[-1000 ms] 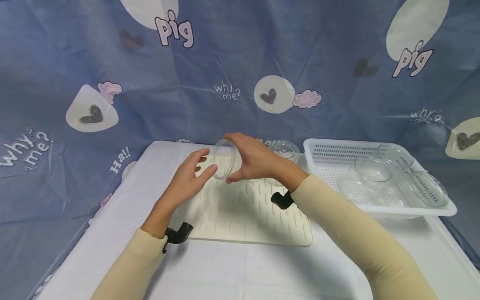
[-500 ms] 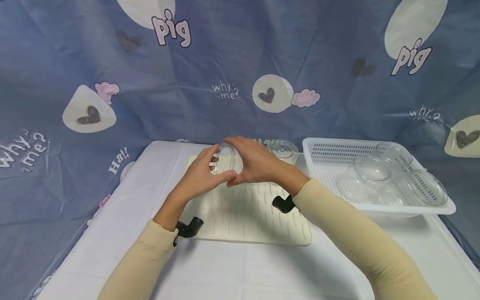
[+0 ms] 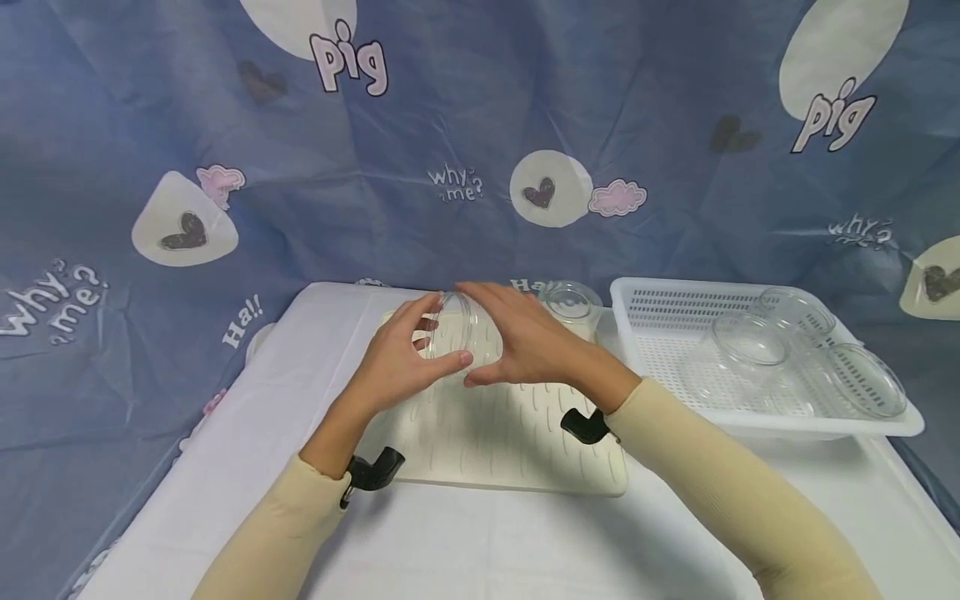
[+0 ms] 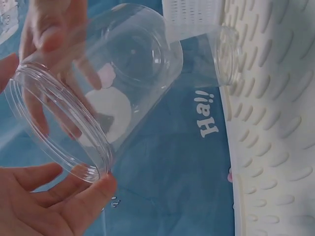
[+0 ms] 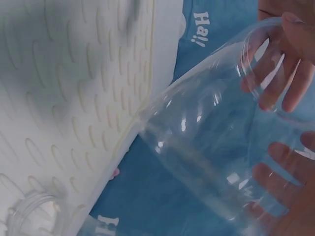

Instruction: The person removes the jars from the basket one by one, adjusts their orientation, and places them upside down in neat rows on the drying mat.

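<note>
A clear jar (image 3: pixel 452 327), tipped onto its side, is held between both hands above a cream ribbed mat (image 3: pixel 510 442). My left hand (image 3: pixel 393 358) grips the ringed rim, with the thumb in front and fingers behind. Around the jar's body curves my right hand (image 3: pixel 536 342), thumb below and fingers on top. The left wrist view shows the jar's wide body (image 4: pixel 133 59) and fingertips (image 4: pixel 106 184) at its threaded rim. In the right wrist view, fingers (image 5: pixel 278 177) show beside the clear wall. Whether a clear lid sits on the rim, I cannot tell.
Another clear jar (image 3: pixel 573 304) stands at the mat's back right corner. A white perforated basket (image 3: pixel 652 321) to the right holds several clear containers (image 3: pixel 750 342). Behind the white table (image 3: pixel 465 542) hangs a blue printed cloth (image 3: pixel 420 108).
My left hand has moved right and taken hold of the jar's rim, which it stood apart from earlier. The jar and my right hand have shifted slightly right and down.
</note>
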`<state>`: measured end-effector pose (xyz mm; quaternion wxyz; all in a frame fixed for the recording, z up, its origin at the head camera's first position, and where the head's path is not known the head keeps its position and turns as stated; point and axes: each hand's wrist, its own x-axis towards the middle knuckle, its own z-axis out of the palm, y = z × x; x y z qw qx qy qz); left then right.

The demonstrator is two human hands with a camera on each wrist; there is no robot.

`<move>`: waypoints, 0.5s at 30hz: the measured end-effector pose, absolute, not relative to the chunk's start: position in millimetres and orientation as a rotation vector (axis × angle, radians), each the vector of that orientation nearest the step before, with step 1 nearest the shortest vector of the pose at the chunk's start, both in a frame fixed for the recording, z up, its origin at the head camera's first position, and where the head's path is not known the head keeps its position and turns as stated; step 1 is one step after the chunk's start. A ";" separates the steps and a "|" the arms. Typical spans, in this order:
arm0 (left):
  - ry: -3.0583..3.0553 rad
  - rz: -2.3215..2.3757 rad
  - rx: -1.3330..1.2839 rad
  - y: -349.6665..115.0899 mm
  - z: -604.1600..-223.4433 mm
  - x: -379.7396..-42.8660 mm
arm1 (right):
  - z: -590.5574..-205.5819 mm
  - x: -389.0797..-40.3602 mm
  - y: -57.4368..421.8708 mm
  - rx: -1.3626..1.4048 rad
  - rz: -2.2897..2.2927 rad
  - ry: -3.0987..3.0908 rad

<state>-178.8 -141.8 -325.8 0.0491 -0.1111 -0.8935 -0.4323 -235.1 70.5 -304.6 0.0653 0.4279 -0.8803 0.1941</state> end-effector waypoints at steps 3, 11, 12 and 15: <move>-2.675 -1.370 -0.368 -145.3 -325.4 -173.6 | -306.7 -232.1 78.5 1.280 0.611 -2.666; -2.545 -1.505 -0.490 -150.2 -330.0 -163.8 | -316.6 -222.2 104.2 1.254 0.728 -2.641; -2.539 -1.522 -0.504 -150.1 -330.6 -163.2 | -317.2 -220.9 106.3 1.253 0.737 -2.639; -2.513 -1.576 -0.517 -150.1 -332.1 -163.1 | -317.4 -218.9 108.8 1.262 0.759 -2.623</move>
